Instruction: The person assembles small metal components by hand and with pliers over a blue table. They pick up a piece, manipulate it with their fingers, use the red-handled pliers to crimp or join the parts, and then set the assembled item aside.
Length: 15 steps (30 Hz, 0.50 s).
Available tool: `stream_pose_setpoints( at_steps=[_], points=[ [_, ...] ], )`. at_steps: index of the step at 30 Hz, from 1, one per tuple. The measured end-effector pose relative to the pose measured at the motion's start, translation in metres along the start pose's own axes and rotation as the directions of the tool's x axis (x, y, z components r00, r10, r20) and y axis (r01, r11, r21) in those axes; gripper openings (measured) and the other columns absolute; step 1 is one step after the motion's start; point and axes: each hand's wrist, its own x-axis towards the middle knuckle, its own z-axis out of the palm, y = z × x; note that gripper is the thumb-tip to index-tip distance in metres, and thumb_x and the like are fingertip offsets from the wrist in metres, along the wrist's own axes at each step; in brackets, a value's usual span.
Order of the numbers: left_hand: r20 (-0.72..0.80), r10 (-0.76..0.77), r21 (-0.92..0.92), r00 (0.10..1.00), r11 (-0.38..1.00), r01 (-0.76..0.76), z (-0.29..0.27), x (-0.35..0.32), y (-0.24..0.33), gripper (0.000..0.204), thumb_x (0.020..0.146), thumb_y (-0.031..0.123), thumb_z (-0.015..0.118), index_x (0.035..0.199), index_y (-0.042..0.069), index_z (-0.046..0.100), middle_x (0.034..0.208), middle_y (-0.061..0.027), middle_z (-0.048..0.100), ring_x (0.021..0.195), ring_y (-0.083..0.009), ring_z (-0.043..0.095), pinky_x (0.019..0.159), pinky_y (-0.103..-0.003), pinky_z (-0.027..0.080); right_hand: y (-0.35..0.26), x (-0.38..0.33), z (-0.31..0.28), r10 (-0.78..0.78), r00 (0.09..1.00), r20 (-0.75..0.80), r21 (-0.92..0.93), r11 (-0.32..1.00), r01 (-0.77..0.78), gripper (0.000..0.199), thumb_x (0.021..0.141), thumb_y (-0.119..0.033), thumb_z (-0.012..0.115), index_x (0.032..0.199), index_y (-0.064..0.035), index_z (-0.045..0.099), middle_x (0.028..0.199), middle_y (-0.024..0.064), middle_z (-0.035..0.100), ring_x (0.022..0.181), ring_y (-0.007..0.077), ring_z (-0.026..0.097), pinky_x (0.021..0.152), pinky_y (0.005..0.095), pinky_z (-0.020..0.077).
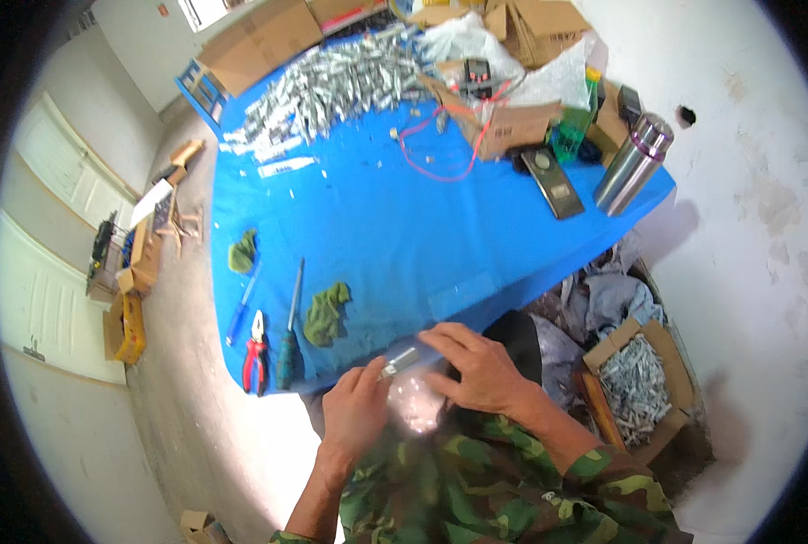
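Observation:
At the table's near edge, my left hand (358,406) has its fingers closed on one end of a small silver metal piece (399,364). The piece looks like a short flat tube, but its exact kind is unclear. To its right, my right hand (483,374) has its fingers stretched and apart, fingertips close to the piece and holding nothing. A bright glare (417,405) between the hands blurs what lies below. Left of my hands, on the blue cloth (377,218), are red-and-blue pliers (256,355), a screwdriver (289,349) and a green rag (328,315).
A heap of silver pieces (336,86) covers the far left of the table. Far right stand an open cardboard box (512,130), a phone (553,184), a green bottle (571,131) and a steel flask (635,165). Lower right, another box (685,381) holds similar pieces.

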Motion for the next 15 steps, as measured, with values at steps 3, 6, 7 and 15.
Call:
stream_pose_setpoints(
  at_steps=[3, 6, 7, 15],
  points=[
    [-0.129, -0.065, -0.114, 0.989, 0.992, 0.050, 0.003, 0.024, -0.020, 0.029, 0.094, 0.006, 0.074, 0.122, 0.001, 0.069, 0.092, -0.0162, 0.069, 0.077, -0.0314, 0.069, 0.067, -0.039, 0.054, 0.029, 0.014, -0.019, -0.061, 0.981, -0.183, -0.157, 0.987, 0.032, 0.045, 0.088, -0.024, 0.079, 0.128, -0.0069, 0.068, 0.124, 0.0140, 0.069, 0.111, 0.0357, 0.068, 0.094, 0.0447, 0.0565],
    [-0.209, -0.087, -0.120, 0.974, 0.991, 0.062, 0.009, 0.054, -0.028, 0.025, 0.097, 0.009, 0.070, 0.121, 0.002, 0.070, 0.097, -0.0170, 0.071, 0.081, -0.0328, 0.069, 0.072, -0.041, 0.054, 0.057, 0.035, -0.043, -0.059, 0.963, -0.264, -0.217, 0.976, 0.001, 0.037, 0.088, -0.020, 0.080, 0.121, -0.0052, 0.071, 0.122, 0.0162, 0.070, 0.111, 0.0371, 0.068, 0.093, 0.0451, 0.0569],
    [-0.246, -0.069, -0.116, 0.967, 0.992, 0.042, 0.014, 0.064, -0.032, 0.024, 0.098, 0.009, 0.069, 0.121, 0.002, 0.070, 0.096, -0.0170, 0.070, 0.081, -0.0330, 0.069, 0.072, -0.041, 0.054, 0.069, 0.041, -0.048, -0.045, 0.961, -0.271, -0.221, 0.975, -0.017, 0.036, 0.088, -0.019, 0.080, 0.120, -0.0046, 0.072, 0.123, 0.0172, 0.070, 0.112, 0.0378, 0.068, 0.094, 0.0456, 0.0570],
    [-0.324, -0.103, 0.020, 0.940, 0.993, 0.116, 0.045, 0.091, -0.072, 0.019, 0.099, 0.013, 0.068, 0.114, 0.001, 0.068, 0.093, -0.0179, 0.069, 0.083, -0.0369, 0.068, 0.073, -0.045, 0.052, 0.142, 0.089, -0.044, -0.066, 0.901, -0.428, -0.246, 0.968, -0.046, 0.028, 0.087, -0.015, 0.076, 0.113, -0.0052, 0.073, 0.113, 0.0128, 0.072, 0.105, 0.0358, 0.068, 0.091, 0.0467, 0.0548]
  ],
)
